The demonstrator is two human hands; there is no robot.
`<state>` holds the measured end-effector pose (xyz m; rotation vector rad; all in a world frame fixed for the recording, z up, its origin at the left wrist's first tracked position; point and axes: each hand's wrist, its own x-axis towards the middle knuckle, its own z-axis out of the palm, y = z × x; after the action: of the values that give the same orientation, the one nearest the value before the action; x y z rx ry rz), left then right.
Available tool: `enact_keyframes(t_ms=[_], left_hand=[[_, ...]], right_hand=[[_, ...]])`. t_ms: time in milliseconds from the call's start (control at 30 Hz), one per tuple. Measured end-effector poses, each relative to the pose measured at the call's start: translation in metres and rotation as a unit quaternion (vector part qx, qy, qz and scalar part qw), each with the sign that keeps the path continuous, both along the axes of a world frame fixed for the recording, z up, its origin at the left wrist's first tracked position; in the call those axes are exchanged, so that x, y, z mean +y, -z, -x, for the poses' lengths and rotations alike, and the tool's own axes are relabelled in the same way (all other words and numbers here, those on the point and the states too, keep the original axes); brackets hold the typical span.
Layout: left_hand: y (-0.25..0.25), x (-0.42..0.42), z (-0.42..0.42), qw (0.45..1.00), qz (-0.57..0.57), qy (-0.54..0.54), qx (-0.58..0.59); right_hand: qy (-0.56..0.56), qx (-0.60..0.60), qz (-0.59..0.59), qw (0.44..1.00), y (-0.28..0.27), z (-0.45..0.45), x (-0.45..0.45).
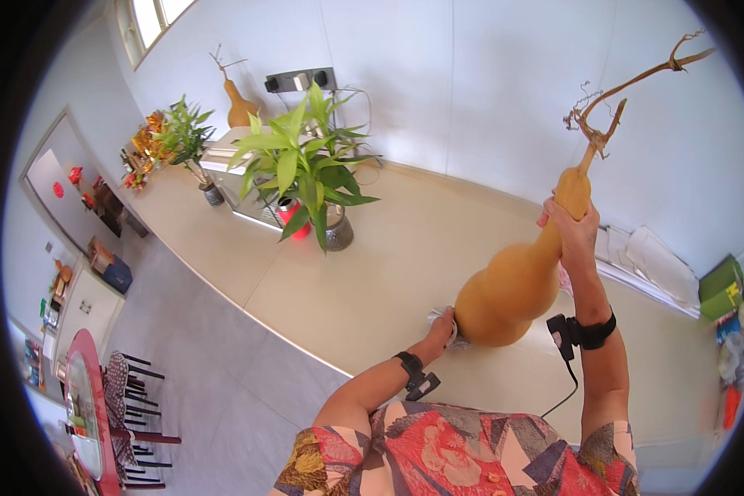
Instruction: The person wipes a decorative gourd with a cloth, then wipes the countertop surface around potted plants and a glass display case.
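A large dried bottle gourd (521, 282) with a long twisted stem is tilted over the cream counter (403, 279), its neck towards the upper right. My right hand (573, 229) grips it around the neck, near the narrow top. At the lower left side of the gourd's round base, my left hand (441, 332) holds a crumpled pale cloth (460, 340) against the skin; part of the cloth is hidden by the fingers. Whether the base touches the counter cannot be told. Both wrists wear black straps with small devices.
Left of the gourd stand a leafy plant in a glass vase (339, 230), a red tumbler (294, 220) and a glass tank (248, 192). A second gourd (240, 108) is behind them. Papers (648, 257) and a green bag (721, 288) lie at the right.
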<state>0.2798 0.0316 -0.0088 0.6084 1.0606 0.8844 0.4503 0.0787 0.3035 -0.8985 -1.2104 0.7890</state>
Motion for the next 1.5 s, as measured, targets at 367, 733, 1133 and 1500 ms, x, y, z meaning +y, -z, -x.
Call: enact_keyframes(t_ms=[367, 733, 1133, 1500], left_hand=[[-0.023, 0.068, -0.002, 0.964, -0.236, 0.064, 0.101], [-0.012, 0.031, 0.072, 0.794, -0.258, 0.211, 0.509], [0.011, 0.053, 0.239, 0.565, -0.547, 0.178, 0.592], [0.004, 0.058, 0.241, 0.582, -0.539, 0.186, 0.58]], right_hand=[[0.003, -0.008, 0.024, 1.0, 0.004, 0.009, -0.012], [0.069, -0.047, 0.027, 0.996, -0.014, 0.013, -0.006], [0.196, -0.141, 0.08, 0.967, 0.044, 0.022, -0.018], [0.12, -0.185, 0.063, 0.973, 0.009, 0.03, 0.069]])
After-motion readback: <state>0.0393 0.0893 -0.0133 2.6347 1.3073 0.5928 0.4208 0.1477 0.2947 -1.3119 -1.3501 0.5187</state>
